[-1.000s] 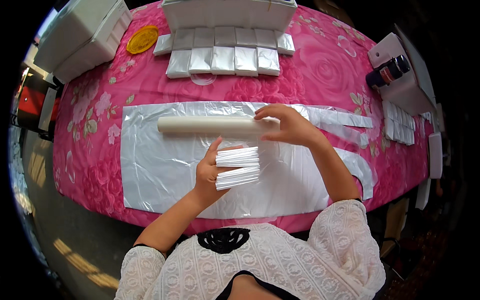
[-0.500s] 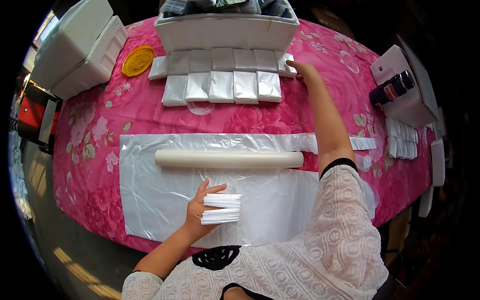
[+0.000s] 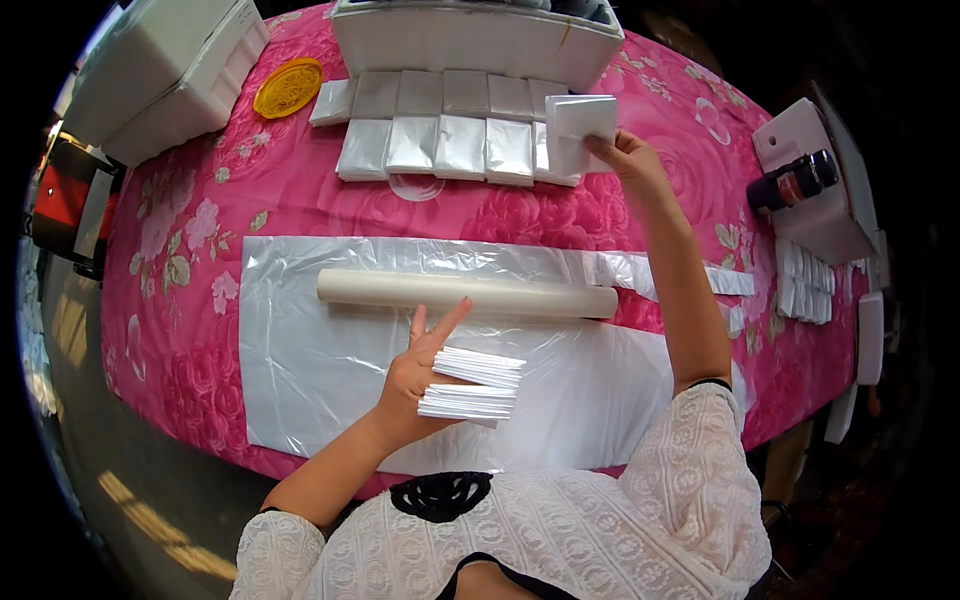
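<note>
My left hand grips a bundle of thin folded white packets, parted into two groups, edges up, with two fingers stretched out beyond them. The bundle is held above a clear plastic sheet. Farther off, my right hand pinches a flat folded white packet by its right edge. That packet is raised at the right end of two rows of similar shiny packets, hiding part of them. A long cream-white tube lies across the sheet, just beyond my left hand.
A white foam box stands behind the rows. More foam boxes are at the far left, beside a yellow dish of rubber bands. On the right are a dark bottle and small white packets. A pink floral cloth covers the table.
My right hand has lifted a packet off the right end of the back row and brought it nearer. My left hand has moved right and slightly away with its bundle. The view has shifted slightly.
</note>
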`<state>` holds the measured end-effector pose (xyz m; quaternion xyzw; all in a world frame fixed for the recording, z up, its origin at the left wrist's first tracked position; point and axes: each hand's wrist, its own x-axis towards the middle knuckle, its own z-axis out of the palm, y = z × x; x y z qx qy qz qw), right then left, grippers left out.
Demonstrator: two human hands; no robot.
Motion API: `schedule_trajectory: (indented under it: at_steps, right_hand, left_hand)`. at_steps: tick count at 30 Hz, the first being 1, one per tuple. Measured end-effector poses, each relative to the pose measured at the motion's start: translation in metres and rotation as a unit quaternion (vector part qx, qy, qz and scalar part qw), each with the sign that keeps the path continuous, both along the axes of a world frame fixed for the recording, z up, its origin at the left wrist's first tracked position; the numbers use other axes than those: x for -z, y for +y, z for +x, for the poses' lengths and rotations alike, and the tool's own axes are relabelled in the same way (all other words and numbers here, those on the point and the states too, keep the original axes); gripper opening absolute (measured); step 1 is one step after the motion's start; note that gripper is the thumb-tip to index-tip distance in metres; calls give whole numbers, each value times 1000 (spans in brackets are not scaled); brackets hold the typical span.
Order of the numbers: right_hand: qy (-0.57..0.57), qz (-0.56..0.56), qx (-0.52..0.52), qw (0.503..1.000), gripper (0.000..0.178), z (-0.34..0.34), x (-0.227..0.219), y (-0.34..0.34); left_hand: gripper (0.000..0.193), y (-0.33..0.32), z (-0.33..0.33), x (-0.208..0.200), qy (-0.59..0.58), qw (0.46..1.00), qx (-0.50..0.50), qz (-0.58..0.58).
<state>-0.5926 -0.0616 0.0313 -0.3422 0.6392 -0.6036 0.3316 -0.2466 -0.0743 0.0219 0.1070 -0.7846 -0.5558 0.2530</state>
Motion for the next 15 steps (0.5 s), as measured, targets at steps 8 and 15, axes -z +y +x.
schedule_trajectory:
  at_steps: [8, 15]
  right_hand:
    - [-55, -7, -116, 992, 16, 164, 5, 86]
    - [54, -40, -211, 975, 25, 182, -1, 97]
  left_hand:
    - [28, 12, -7, -23, -16, 995, 11, -93]
    - [23, 22, 8, -8, 20, 993, -40, -106]
